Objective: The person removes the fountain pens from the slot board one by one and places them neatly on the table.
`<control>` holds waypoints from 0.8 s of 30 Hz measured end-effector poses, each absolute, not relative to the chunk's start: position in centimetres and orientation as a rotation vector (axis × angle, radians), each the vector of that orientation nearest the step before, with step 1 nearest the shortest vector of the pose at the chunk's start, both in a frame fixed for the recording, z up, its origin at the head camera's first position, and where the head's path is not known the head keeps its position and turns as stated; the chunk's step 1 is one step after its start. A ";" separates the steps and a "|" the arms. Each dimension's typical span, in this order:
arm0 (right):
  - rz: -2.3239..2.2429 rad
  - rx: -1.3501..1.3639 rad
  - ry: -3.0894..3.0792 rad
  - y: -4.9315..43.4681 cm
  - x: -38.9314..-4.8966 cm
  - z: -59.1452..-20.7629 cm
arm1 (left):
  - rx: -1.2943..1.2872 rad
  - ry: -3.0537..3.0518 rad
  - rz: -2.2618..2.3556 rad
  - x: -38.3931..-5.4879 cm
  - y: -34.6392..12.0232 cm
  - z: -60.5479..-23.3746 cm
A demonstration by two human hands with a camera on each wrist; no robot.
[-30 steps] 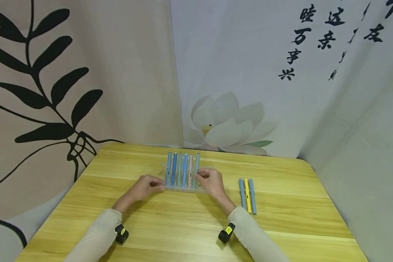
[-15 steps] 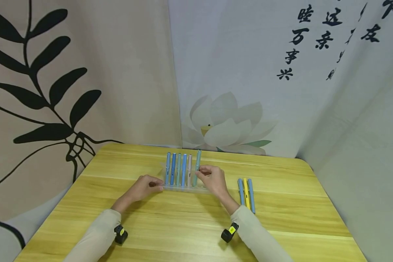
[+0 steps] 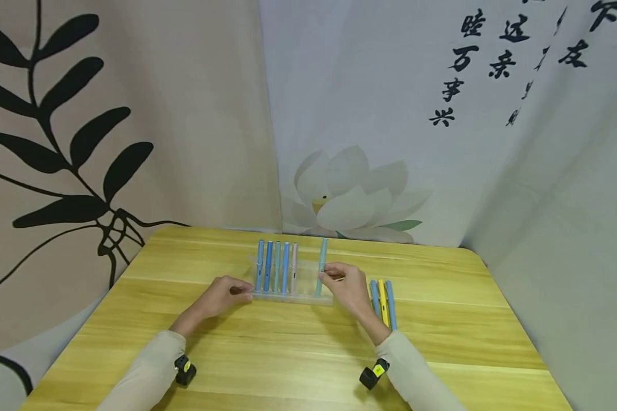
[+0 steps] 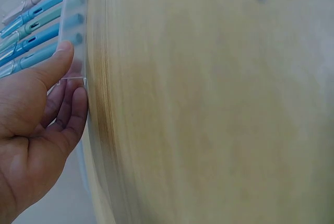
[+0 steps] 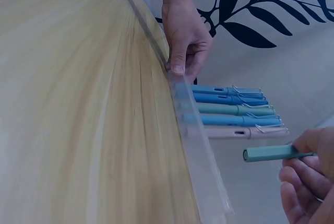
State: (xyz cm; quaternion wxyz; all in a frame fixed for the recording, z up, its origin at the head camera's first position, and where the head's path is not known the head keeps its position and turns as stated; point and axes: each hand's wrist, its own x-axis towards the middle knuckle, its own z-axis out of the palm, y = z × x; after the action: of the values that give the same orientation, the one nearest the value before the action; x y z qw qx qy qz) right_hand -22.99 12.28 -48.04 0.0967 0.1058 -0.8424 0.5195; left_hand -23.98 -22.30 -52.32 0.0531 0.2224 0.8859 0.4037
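Note:
A clear plastic pen stand (image 3: 293, 298) stands toward the back of the table, with several pens upright in its left part: blue ones, a green one and a pale pink pen (image 3: 294, 268). My left hand (image 3: 226, 294) holds the stand's left end, thumb (image 4: 61, 57) on the front face and fingers curled behind. Over the right end, my right hand (image 3: 347, 286) pinches a light green pen (image 3: 323, 254) between thumb and fingers. In the right wrist view this green pen (image 5: 267, 153) is apart from the row, its lower end showing behind the stand's front strip.
To the right, close by the right forearm, lie two blue pens (image 3: 391, 302) with a yellow pen (image 3: 383, 299) between them, partly hidden by the wrist. The wooden table (image 3: 267, 359) ends at a cloth backdrop (image 3: 370, 114) behind the stand.
My right hand has lifted the green pen a little and carried it rightward, from beside the pink pen to the stand's right end. My left hand stays at the left end.

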 end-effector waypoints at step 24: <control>1.472 0.170 -2.488 18.8 -21.3 -47.7 | 0.668 2.685 1.219 -24.0 -22.2 -52.3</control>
State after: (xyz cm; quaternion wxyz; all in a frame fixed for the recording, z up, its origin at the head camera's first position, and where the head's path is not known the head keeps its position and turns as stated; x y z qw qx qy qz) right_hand -21.30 18.76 -47.70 0.1225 0.0582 -0.8528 0.5044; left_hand -23.97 -22.19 -52.32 0.0590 0.2204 0.8866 0.4024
